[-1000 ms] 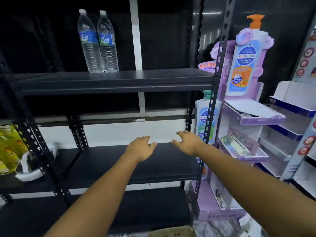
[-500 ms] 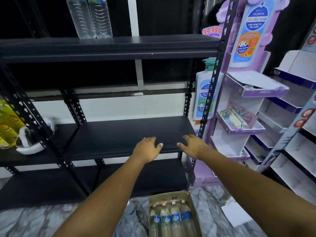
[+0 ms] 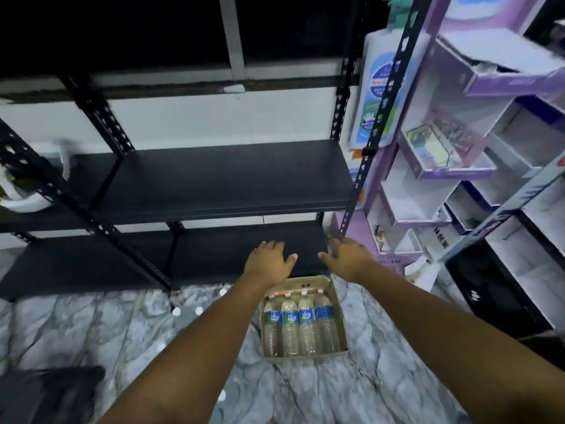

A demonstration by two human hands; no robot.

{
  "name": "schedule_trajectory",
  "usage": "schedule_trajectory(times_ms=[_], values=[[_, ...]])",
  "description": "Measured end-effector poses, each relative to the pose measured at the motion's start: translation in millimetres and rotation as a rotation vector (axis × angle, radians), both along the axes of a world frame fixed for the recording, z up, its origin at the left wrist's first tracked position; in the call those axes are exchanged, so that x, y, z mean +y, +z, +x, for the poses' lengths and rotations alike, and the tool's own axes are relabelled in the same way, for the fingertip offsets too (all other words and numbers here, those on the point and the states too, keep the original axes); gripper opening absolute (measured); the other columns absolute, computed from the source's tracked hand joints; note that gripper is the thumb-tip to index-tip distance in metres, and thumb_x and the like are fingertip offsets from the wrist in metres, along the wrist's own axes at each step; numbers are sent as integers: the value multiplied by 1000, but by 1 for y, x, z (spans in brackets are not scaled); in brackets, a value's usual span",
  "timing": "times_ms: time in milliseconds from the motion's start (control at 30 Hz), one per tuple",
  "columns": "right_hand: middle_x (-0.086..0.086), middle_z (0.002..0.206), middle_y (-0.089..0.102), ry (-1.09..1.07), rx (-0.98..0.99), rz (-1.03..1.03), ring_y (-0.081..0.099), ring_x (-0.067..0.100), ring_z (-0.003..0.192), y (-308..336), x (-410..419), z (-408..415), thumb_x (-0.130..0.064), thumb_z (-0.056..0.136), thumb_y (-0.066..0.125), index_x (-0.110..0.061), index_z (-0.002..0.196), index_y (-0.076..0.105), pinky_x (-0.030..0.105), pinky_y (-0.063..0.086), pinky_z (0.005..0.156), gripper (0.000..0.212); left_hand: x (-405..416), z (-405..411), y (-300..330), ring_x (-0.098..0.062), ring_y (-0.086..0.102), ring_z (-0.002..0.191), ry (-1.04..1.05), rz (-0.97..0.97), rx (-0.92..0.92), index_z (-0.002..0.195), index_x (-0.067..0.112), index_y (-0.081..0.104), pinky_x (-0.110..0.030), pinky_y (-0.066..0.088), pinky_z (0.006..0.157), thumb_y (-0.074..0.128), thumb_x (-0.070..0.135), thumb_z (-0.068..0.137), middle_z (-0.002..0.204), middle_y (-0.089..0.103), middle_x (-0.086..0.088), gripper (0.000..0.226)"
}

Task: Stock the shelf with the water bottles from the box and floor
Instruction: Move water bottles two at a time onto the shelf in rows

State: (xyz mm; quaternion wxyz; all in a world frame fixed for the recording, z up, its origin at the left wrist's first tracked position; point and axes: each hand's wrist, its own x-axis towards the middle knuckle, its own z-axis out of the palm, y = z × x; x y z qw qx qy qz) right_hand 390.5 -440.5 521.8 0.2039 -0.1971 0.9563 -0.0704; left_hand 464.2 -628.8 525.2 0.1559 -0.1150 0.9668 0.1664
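1. Four water bottles [image 3: 298, 324] lay side by side in an open cardboard box [image 3: 338, 313] on the floor [image 3: 91, 328], caps pointing toward the shelf [image 3: 214, 182]. Each was clear ribbed plastic with a white cap and a blue or blue-and-green label; the white lettering on the labels was too blurred to read.
2. Box walls were plain brown card, low and slightly bowed, and the box sat just in front of the lowest board of the shelf.
3. Shelf boards were flat, dark and matte, carried on black steel uprights punched with rows of holes. The floor was glossy grey-white marble-patterned tile.
4. Right of the shelf stood a purple-and-white cardboard display stand [image 3: 434, 175] with stepped trays. Behind the upright beside it was a large bottle-shaped cutout [image 3: 374, 96] with a blue and green label, its print unreadable through motion blur.
5. Both bare arms reached forward and down. The left hand [image 3: 269, 261] hovered palm-down over the box's far end, fingers spread, thumb pointing inward, its grip loose and holding nothing.
6. The right hand [image 3: 348, 260] mirrored it near the foot of the front upright, fingers extended, thumb inward, grip likewise slack and without a bottle.
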Motion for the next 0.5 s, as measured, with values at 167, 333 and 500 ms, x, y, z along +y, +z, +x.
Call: schedule_trajectory(times_ms=[167, 333, 500], values=[[10, 150, 36, 60, -39, 43, 29, 28, 140, -73, 15, -16, -55, 97, 36, -18, 145, 38, 43, 22, 114, 60, 14, -12, -77, -29, 23, 144, -15, -48, -98, 149, 9, 30, -40, 25, 116, 34, 50, 100, 155, 31, -12, 64], [10, 150, 37, 66, -89, 32, 31, 28, 138, -177, 23, -33, -53, 96, 39, -18, 146, 36, 42, 26, 113, 61, 16, -21, -179, -27, 29, 141, 16, -48, -115, 148, 10, 33, -39, 29, 113, 36, 47, 99, 152, 35, -11, 61], [9, 146, 43, 27, -135, 12, 37, 28, 134, -287, 9, -38, -59, 91, 31, -18, 141, 42, 40, 33, 110, 65, 6, -24, -287, -29, 41, 131, 34, -10, -157, 140, 15, 44, -41, 36, 107, 37, 45, 98, 144, 46, -11, 52]])
